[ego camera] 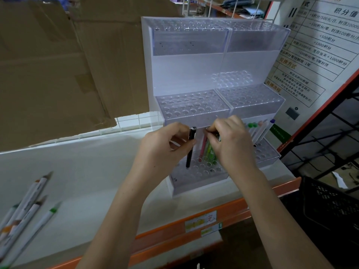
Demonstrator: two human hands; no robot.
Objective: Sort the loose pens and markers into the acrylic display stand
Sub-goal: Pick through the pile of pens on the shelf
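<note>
A clear acrylic display stand (194, 70) with three stepped tiers of round holes stands on a white shelf. My left hand (165, 146) pinches a black pen (190, 147), held upright with its tip at a hole in the bottom tier. My right hand (231, 140) grips the tops of a small bunch of pens, pink and green (206, 151), standing in the same tier. More markers with green, pink and purple caps (259, 129) stand in the bottom tier's right half. Several loose white markers (25, 208) lie at the shelf's left.
Large cardboard sheets (58, 65) lean behind the shelf on the left. A printed poster (318, 49) hangs at the right. The shelf has an orange front rail (194, 226) with labels. A black plastic crate (330, 202) sits lower right, beside dark metal racking.
</note>
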